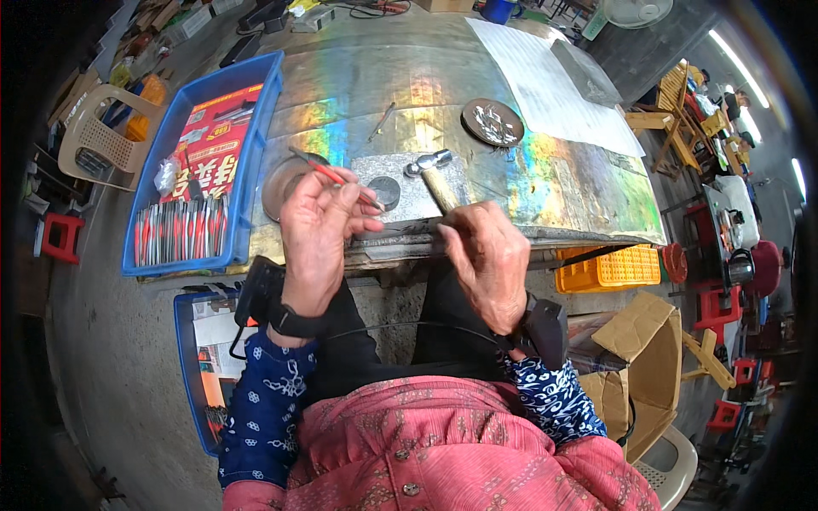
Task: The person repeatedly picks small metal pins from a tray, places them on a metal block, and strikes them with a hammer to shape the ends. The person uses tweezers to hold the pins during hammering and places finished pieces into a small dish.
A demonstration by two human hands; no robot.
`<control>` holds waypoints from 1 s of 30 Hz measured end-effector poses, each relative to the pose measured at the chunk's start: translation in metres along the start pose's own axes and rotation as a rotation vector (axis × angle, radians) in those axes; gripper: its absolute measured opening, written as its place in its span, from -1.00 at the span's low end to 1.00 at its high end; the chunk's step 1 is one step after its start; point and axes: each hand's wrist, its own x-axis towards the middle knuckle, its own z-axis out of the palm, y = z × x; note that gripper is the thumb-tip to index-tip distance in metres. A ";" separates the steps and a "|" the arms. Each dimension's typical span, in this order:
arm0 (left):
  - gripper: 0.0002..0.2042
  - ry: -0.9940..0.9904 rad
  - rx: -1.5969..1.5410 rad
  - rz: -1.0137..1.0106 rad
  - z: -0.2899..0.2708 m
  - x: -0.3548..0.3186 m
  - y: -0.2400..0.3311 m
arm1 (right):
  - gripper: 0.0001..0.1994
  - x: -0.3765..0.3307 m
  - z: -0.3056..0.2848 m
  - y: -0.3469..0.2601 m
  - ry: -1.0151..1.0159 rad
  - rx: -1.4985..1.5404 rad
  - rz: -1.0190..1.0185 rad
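My left hand (pixel 317 226) is closed, pinching a slim red-and-black tool (pixel 331 175) between thumb and fingers. The tool slants across from upper left to lower right, and its kind is unclear. Its lower end hangs over a round dark metal block (pixel 385 192) on a grey metal plate (pixel 379 162). A hammer (pixel 434 180) with a steel head and wooden handle lies on that plate. Over the handle's near end, my right hand (pixel 490 255) is curled at the table edge. Its fingertips are turned under, so what they hold is hidden.
Left on the table stands a blue tray (pixel 273 94) with a row of red, black and silver pieces. A round dish (pixel 492 123) of small silvery parts sits right of the hammer. A thin tool (pixel 382 122) lies behind the plate. An open cardboard box (pixel 652 358) stands at my right.
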 end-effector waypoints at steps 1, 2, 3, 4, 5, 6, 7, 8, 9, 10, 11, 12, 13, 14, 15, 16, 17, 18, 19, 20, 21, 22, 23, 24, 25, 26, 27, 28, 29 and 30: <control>-0.87 -0.004 0.065 0.032 -0.002 0.006 0.000 | -0.83 0.000 -0.002 0.004 -0.003 -0.101 -0.022; -0.87 -0.012 0.122 0.067 -0.003 0.011 0.000 | -0.77 -0.001 -0.005 0.007 -0.053 -0.169 -0.013; -0.87 -0.021 0.179 0.102 -0.005 0.016 0.000 | -0.75 -0.001 -0.005 0.009 -0.090 -0.194 0.001; -0.88 -0.005 0.200 0.123 -0.004 0.019 -0.002 | -0.72 -0.002 -0.006 0.011 -0.119 -0.214 0.018; -0.89 -0.011 0.255 0.135 -0.004 0.021 -0.002 | -0.70 -0.004 -0.005 0.013 -0.150 -0.232 0.037; -0.89 -0.018 0.310 0.147 -0.004 0.024 -0.003 | -0.61 -0.005 -0.005 0.014 -0.202 -0.257 0.066; -0.89 -0.025 0.365 0.158 -0.004 0.025 -0.003 | -0.59 -0.007 -0.004 0.015 -0.234 -0.251 0.111; -0.90 -0.011 0.367 0.172 -0.003 0.025 -0.005 | -0.56 -0.008 -0.003 0.016 -0.266 -0.248 0.166; -0.90 -0.001 0.396 0.184 -0.002 0.026 -0.006 | -0.54 -0.009 -0.002 0.016 -0.298 -0.244 0.221; -0.90 0.008 0.426 0.195 -0.001 0.026 -0.008 | -0.52 -0.010 -0.001 0.017 -0.300 -0.234 0.221; -0.90 0.018 0.455 0.205 -0.001 0.026 -0.009 | -0.51 -0.010 -0.001 0.017 -0.302 -0.224 0.223; -0.90 0.021 0.453 0.200 -0.001 0.027 -0.010 | -0.49 -0.010 0.000 0.018 -0.303 -0.214 0.225; -0.90 0.024 0.450 0.194 0.000 0.027 -0.011 | -0.50 -0.010 0.000 0.019 -0.301 -0.217 0.205; -0.91 0.028 0.449 0.189 -0.001 0.027 -0.011 | -0.51 -0.010 0.000 0.019 -0.298 -0.218 0.184; -0.90 0.027 0.446 0.185 -0.001 0.027 -0.012 | -0.52 -0.010 0.001 0.020 -0.295 -0.220 0.163; -0.90 0.025 0.443 0.182 -0.001 0.027 -0.012 | -0.52 -0.010 0.001 0.020 -0.292 -0.217 0.159; -0.90 0.026 0.438 0.181 -0.002 0.027 -0.013 | -0.52 -0.010 0.001 0.020 -0.288 -0.215 0.156; -0.90 0.025 0.425 0.185 -0.002 0.027 -0.013 | -0.52 -0.009 0.001 0.020 -0.285 -0.213 0.152; -0.90 0.026 0.411 0.192 -0.002 0.027 -0.014 | -0.51 -0.010 0.001 0.020 -0.297 -0.210 0.183; -0.91 0.027 0.396 0.199 -0.002 0.027 -0.015 | -0.49 -0.010 0.001 0.019 -0.309 -0.207 0.214; -0.91 0.027 0.396 0.198 -0.002 0.027 -0.015 | -0.48 -0.010 0.001 0.019 -0.319 -0.195 0.238; -0.91 0.026 0.396 0.196 -0.002 0.027 -0.015 | -0.48 -0.010 0.001 0.019 -0.319 -0.200 0.245; -0.91 0.025 0.393 0.196 -0.002 0.027 -0.015 | -0.48 -0.010 0.001 0.018 -0.317 -0.197 0.245; -0.90 0.017 0.410 0.190 -0.003 0.027 -0.014 | -0.47 -0.010 0.002 0.018 -0.315 -0.191 0.250; -0.90 0.008 0.423 0.186 -0.003 0.027 -0.014 | -0.47 -0.009 0.002 0.017 -0.313 -0.193 0.244; -0.89 0.008 0.436 0.179 -0.003 0.026 -0.013 | -0.47 -0.009 0.002 0.017 -0.311 -0.191 0.243; -0.90 0.008 0.428 0.191 -0.002 0.026 -0.014 | -0.47 -0.009 0.002 0.017 -0.314 -0.189 0.253; -0.91 0.018 0.419 0.200 -0.001 0.026 -0.014 | -0.47 -0.009 0.002 0.018 -0.309 -0.192 0.243; -0.92 0.028 0.411 0.209 -0.001 0.026 -0.015 | -0.47 -0.009 0.002 0.018 -0.309 -0.194 0.243; -0.92 0.030 0.429 0.212 0.000 0.026 -0.015 | -0.47 -0.009 0.002 0.018 -0.316 -0.190 0.249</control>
